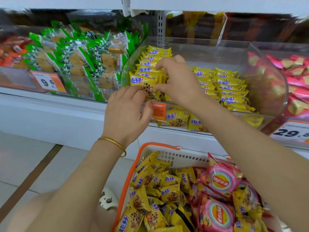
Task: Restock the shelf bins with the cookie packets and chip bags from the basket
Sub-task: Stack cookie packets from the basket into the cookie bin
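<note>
Pinching one yellow cookie packet [142, 81] at the clear bin [200, 42] front, left hand [127, 111] and right hand [177, 79] together, stocked rows [224, 87] behind, basket [132, 173] below holding loose packets [150, 190] and chip bags [222, 180].

Noted a white shelf [50, 113] carrying three clear bins side by side. Left bin [100, 88] held green packets [93, 54]. Middle bin [192, 43] held yellow cookie packets [230, 87] in rows. Right bin [284, 47] held pink-red packets [297, 76]. Price tags [48, 82] sat on the bin fronts. Below I saw tiled floor [25, 156], and an orange-rimmed basket [132, 173] before the shelf, its base out of my view.
</note>
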Tool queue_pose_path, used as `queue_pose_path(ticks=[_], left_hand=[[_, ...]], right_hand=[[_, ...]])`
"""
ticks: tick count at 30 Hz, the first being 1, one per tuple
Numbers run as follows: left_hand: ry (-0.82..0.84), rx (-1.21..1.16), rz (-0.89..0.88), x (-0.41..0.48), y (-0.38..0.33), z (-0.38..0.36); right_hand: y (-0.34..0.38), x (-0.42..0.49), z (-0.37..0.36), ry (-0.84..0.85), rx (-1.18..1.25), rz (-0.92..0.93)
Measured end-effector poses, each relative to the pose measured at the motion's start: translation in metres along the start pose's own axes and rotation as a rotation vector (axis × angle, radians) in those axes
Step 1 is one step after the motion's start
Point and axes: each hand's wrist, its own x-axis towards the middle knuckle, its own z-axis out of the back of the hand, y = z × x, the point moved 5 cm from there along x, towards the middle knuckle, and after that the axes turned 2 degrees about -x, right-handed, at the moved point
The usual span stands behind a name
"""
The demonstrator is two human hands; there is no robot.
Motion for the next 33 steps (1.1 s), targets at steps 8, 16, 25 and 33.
queue_pose_path(ticks=[8,16,25,33], left_hand=[[0.011,-0.125,-0.131,-0.029,-0.044,0.018],[0.661,-0.014,-0.195,-0.088,-0.078,-0.058],[0.782,-0.015,-0.242,-0.103,-0.099,-0.077],[0.934,-0.081,-0.195,-0.111,-0.1,-0.088]], right_hand=[[-0.022,-0.095,0.018,0.077,0.218,0.005],[-0.095,-0.265,-0.107,1.279,0.216,-0.266],[-0.083,-0.315,-0.133,1.601,0.096,-0.267],[-0.12,-0.255,-0.106,1.296,0.22,-0.457]])
